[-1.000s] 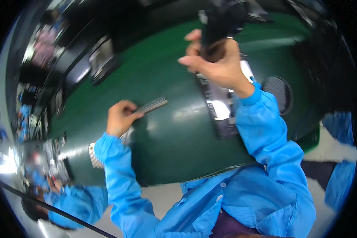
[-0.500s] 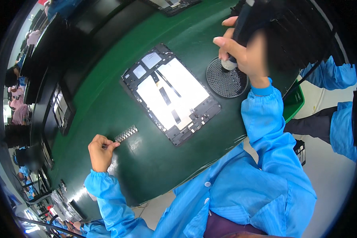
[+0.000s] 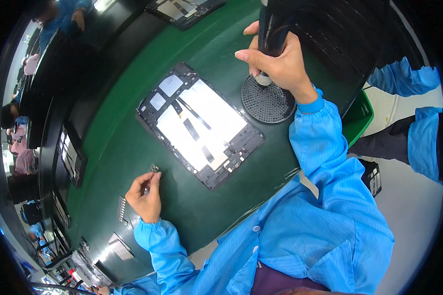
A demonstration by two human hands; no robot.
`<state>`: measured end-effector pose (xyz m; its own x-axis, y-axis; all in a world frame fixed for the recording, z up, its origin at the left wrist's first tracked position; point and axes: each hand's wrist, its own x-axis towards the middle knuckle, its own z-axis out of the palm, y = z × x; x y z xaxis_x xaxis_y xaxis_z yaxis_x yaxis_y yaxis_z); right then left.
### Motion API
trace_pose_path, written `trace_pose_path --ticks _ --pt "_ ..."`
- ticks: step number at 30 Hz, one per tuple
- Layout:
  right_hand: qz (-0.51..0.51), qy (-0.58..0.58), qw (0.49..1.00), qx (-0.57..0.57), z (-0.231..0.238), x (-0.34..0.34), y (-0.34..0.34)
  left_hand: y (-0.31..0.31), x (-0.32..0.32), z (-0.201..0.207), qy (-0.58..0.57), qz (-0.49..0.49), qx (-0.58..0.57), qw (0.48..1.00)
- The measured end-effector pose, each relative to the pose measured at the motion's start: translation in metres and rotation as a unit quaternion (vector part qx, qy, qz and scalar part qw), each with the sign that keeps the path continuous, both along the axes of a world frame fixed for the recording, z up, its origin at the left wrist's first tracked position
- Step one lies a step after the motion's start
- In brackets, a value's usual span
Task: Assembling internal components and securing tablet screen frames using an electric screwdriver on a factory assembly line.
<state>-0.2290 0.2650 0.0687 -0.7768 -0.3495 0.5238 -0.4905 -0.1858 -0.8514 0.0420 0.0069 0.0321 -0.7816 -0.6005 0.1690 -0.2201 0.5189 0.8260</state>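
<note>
The left grip (image 3: 145, 198) is pinched narrow around a small metal strip (image 3: 154, 168), mostly hidden by the fingers. The right grip (image 3: 282, 65) is wrapped around a dark tool (image 3: 272, 37), its pale tip over a round perforated dish (image 3: 267, 104) (whether they touch, I cannot tell). Between the hands, an opened tablet-like device (image 3: 205, 101) lies slantwise on the green desk (image 3: 234, 199). Left of the left hand lie a second strip (image 3: 121, 210) and a ribbed pale piece (image 3: 120, 247); past the right forearm stands a green bin (image 3: 363, 120).
</note>
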Motion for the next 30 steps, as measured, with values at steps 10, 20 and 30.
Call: trace_pose_path --ticks 10,20,30 --pt "0.023 -0.065 0.997 -0.038 -0.001 0.001 0.002 -0.016 -0.097 -0.007 0.104 0.053 0.065 0.991" --pt "0.028 -0.075 0.996 -0.026 -0.002 0.004 -0.003 -0.03 -0.174 -0.027 0.221 0.041 0.139 0.964" --pt "0.02 -0.088 0.996 -0.019 0.002 -0.003 -0.012 -0.022 -0.172 -0.027 0.237 0.039 0.115 0.964"
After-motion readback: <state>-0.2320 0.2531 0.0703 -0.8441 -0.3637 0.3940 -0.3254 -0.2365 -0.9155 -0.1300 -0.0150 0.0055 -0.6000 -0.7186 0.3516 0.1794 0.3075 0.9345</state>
